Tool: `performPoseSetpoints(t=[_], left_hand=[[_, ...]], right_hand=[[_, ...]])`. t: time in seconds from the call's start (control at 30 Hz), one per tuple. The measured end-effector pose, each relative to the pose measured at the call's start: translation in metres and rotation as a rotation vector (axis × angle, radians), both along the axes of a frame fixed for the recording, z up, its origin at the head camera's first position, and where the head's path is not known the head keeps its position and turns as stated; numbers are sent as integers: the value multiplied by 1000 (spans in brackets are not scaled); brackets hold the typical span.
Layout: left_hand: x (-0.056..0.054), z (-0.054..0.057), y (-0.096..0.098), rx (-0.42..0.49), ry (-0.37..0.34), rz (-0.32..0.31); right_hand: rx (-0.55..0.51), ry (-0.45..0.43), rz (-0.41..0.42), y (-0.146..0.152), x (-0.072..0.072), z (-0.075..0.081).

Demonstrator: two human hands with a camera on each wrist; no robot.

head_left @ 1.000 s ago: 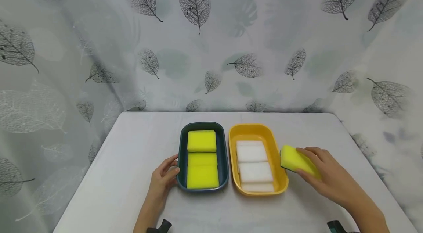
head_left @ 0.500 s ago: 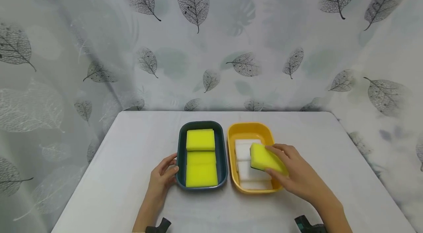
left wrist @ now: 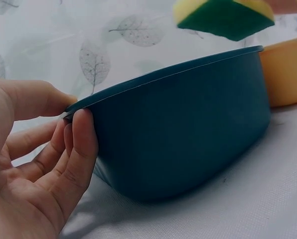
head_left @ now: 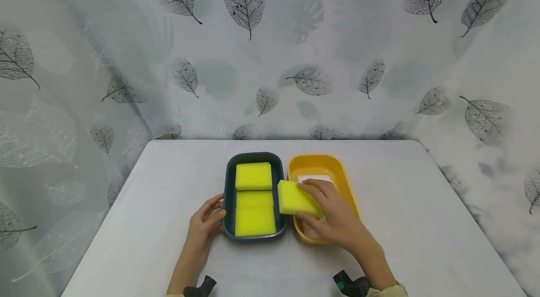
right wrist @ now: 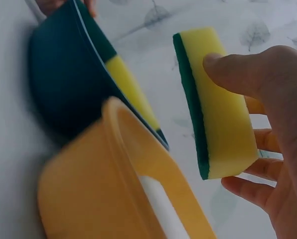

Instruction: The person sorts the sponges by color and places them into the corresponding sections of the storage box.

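My right hand (head_left: 315, 202) grips a yellow sponge (head_left: 294, 197) with a green underside (left wrist: 223, 19), thumb on one face and fingers on the other. It hangs over the gap between two trays. The dark blue tray (head_left: 228, 180) holds yellow sponges (head_left: 254, 176) laid flat. The yellow tray (head_left: 314, 162) holds white sponges (head_left: 314, 178), partly hidden by my right hand. My left hand (head_left: 216, 215) pinches the blue tray's left rim (left wrist: 153, 77), thumb on top and fingers against the outer wall.
Both trays stand side by side in the middle of a white table (head_left: 405, 222). A leaf-patterned curtain (head_left: 270, 53) closes off the back and both sides. Bare tabletop lies left and right of the trays.
My right hand has carried the yellow sponge leftward, from the table right of the yellow tray, across that tray, to the blue tray's right edge. The left hand has stayed on the blue tray.
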State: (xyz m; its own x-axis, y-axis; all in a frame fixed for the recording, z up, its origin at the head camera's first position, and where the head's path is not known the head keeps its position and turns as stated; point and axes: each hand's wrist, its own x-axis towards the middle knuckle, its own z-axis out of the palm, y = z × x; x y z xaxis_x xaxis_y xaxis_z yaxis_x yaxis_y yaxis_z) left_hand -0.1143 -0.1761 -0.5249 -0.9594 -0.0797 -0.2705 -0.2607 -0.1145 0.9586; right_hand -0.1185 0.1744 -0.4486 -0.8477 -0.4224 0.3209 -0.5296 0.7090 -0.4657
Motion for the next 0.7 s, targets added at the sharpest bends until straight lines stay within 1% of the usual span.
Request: performPoseSetpoints(t=[0.1,0.33,0.53,0.63,0.7], left_hand=[[0,0,-1,2,-4,0],[0,-3,-2,8,-5,-4],[-2,-3,-2,18,1,-3],[-2,-3,-1,25,6,-6],[-3,-3,-1,26,7,-5]], right_hand=[[-19,25,32,-17,-1,-3],[-44,48,65,-52,-4,-9],[-5,73,112,-77,-11,-23],[14,92,119,-85,-14,-30],[21,89,122,-90,-16,-33]])
